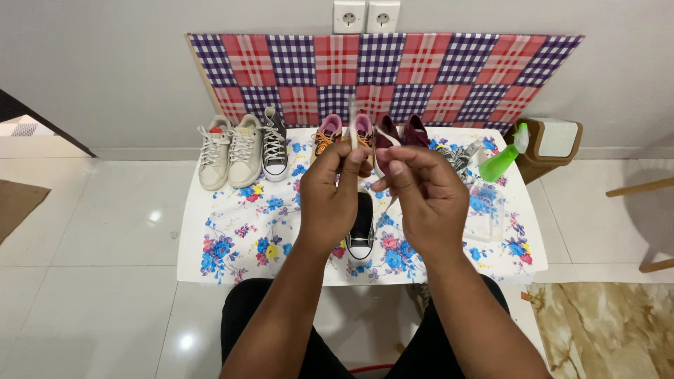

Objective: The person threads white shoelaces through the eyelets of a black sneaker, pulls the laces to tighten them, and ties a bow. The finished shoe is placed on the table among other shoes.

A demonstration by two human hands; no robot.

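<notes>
Far left on the flowered table (225, 238): pair of cream sneakers (229, 150), then a grey high-top (274, 147). Left hand (330, 200) raised mid-table, fingertips pinched on a pale lace (352, 116) rising upright. Directly below and half hidden by both hands: black sneaker (361, 231). Behind: pink shoes (344, 133), maroon shoes (400, 133). Right hand (428, 200) beside the left, fingers pinched too, probably on the same lace. Far right: green spray bottle (504, 160), brown bin (551, 144) on the floor.
</notes>
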